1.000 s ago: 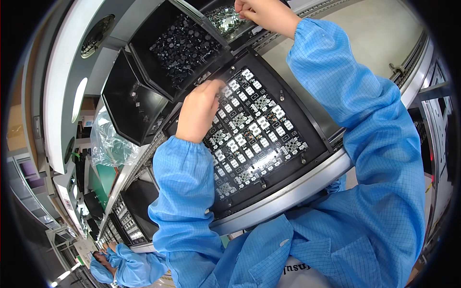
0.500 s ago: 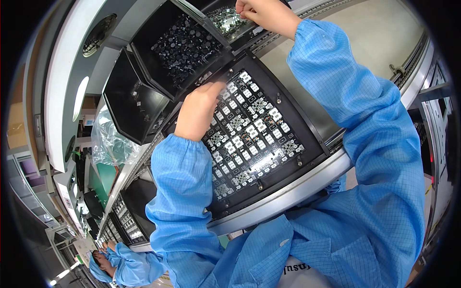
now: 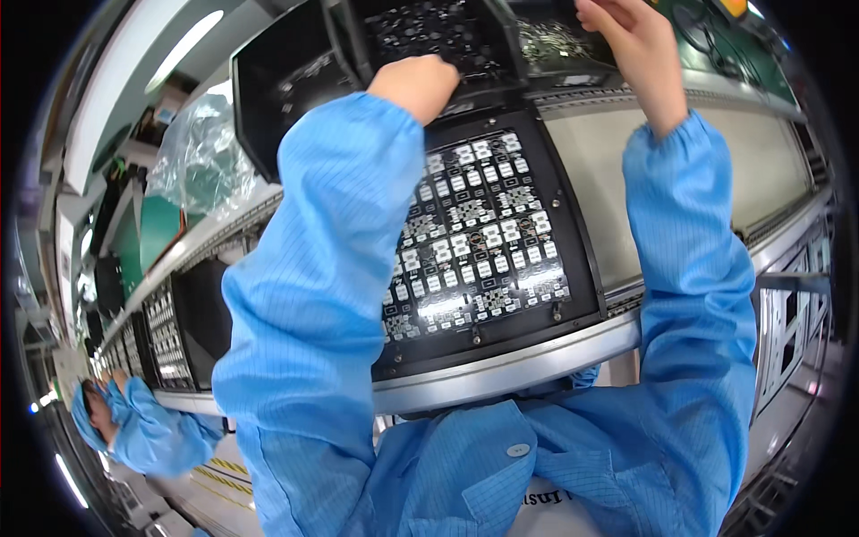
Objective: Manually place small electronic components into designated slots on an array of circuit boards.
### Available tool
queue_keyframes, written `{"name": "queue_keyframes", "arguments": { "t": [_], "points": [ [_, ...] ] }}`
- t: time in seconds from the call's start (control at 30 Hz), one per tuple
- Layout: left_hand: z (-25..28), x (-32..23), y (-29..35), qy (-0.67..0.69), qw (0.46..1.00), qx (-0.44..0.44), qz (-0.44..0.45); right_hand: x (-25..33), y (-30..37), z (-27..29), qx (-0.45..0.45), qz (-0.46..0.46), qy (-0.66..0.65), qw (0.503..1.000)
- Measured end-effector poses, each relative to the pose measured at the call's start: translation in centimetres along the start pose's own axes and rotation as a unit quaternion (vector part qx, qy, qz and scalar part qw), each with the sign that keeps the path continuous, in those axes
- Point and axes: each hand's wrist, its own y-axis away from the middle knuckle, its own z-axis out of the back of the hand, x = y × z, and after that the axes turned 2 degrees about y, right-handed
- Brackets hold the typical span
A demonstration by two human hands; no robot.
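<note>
My left hand [image 3: 419, 86] is over the near edge of a black bin of small dark parts [image 3: 438, 31]. Its fingers curl under, and whatever they hold is hidden. At the top edge my right hand [image 3: 642, 49] is beside a black bin of small shiny pieces [image 3: 559, 40], thumb and fingertips drawn together. Anything between them is too small to make out. Below my hands, a circuit board panel [image 3: 474, 237] with rows of white and silver parts lies in a black carrier [image 3: 573, 259]. My left sleeve covers the panel's left side.
A third black bin [image 3: 291, 85] stands at the left, near a clear plastic bag [image 3: 201, 157]. The carrier rests on a conveyor with a metal front rail [image 3: 510, 362]. More loaded carriers [image 3: 165, 336] line up leftward, where another person [image 3: 148, 421] in blue works.
The view has turned and shifted. My left hand has gone from above the panel to the dark-parts bin. My right hand has moved to the right, away from the shiny pieces.
</note>
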Motion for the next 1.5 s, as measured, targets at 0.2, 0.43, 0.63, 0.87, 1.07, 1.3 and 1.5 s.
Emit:
{"name": "queue_keyframes", "arguments": {
  "t": [0.2,0.43,0.63,0.87,1.07,1.3,1.5],
  "points": [
    [0.5,-1.0,0.3,-0.020,0.998,-0.044,0.035,3.5,8.3,-4.5,0.301,0.037,-0.006,0.953],
    [-1.8,-0.9,-2.7,0.022,0.991,-0.054,0.121,2.0,12.7,-6.3,0.469,0.042,0.041,0.881],
    [-2.0,-1.0,-3.2,0.047,0.986,-0.088,0.130,2.2,12.9,-6.5,0.496,-0.008,0.062,0.866],
    [3.7,-2.8,1.1,0.256,0.934,-0.238,0.080,2.5,13.2,-6.5,0.482,-0.006,0.064,0.874],
    [3.7,-3.8,8.9,0.490,0.830,-0.255,0.077,1.9,13.5,-6.5,0.469,0.060,0.064,0.879],
    [-0.7,-4.4,19.0,0.671,0.660,-0.281,0.191,2.7,14.0,-6.9,0.461,-0.011,0.053,0.886],
    [-0.5,-3.8,19.7,0.701,0.612,-0.284,0.231,3.3,14.4,-7.2,0.449,0.016,0.107,0.887]
  ]
}}
